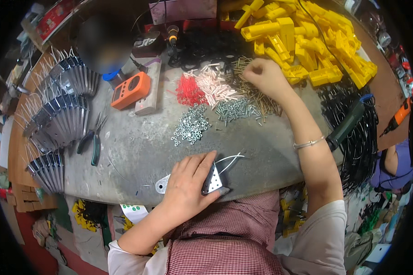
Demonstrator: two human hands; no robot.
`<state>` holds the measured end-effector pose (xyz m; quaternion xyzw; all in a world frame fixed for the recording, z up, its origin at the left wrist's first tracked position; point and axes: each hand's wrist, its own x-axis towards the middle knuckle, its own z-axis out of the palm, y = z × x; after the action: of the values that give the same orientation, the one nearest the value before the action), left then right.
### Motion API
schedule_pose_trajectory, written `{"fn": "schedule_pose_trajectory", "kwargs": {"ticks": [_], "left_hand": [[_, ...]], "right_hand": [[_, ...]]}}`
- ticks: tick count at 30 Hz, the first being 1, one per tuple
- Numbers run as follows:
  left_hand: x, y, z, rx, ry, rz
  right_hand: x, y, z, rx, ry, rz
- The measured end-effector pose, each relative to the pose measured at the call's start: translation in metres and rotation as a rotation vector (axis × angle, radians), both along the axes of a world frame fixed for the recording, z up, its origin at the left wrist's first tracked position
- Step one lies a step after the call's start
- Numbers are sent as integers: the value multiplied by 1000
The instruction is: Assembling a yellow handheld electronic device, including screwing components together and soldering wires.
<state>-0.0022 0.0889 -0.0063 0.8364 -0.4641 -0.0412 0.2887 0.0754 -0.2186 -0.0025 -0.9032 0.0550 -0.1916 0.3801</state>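
Note:
Near the table's front edge, my left hand (184, 185) lies over a perforated metal plate (212, 181), its fingers on top and its thumb along the near edge. Two white wires (231, 158) run out of this part to the right. A rounded metal tab with a hole (161, 184) sticks out on the other side of the hand. Farther off, my right hand (263, 75) is closed in a pinch over the far end of a pile of long brass-coloured screws (267, 104). Whatever its fingertips hold is too small to make out.
Beside the screws lie short silver screws (236, 110), nuts (190, 126), pale pink sleeves (215, 85) and red pieces (190, 90). Yellow plastic housings (316, 50) fill the far right, above black cables (353, 133). Leftward are an orange meter (131, 90), pliers (95, 146) and fanned metal parts (62, 117).

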Motion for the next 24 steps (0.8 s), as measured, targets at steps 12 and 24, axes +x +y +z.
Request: {"fn": "schedule_pose_trajectory", "kwargs": {"ticks": [12, 24], "left_hand": [[-3, 1, -2, -34, -28, 0], [-2, 2, -6, -45, -80, -17]], "right_hand": [[20, 34, -8, -718, -52, -33], [2, 20, -4, -756, 42, -17]]}}
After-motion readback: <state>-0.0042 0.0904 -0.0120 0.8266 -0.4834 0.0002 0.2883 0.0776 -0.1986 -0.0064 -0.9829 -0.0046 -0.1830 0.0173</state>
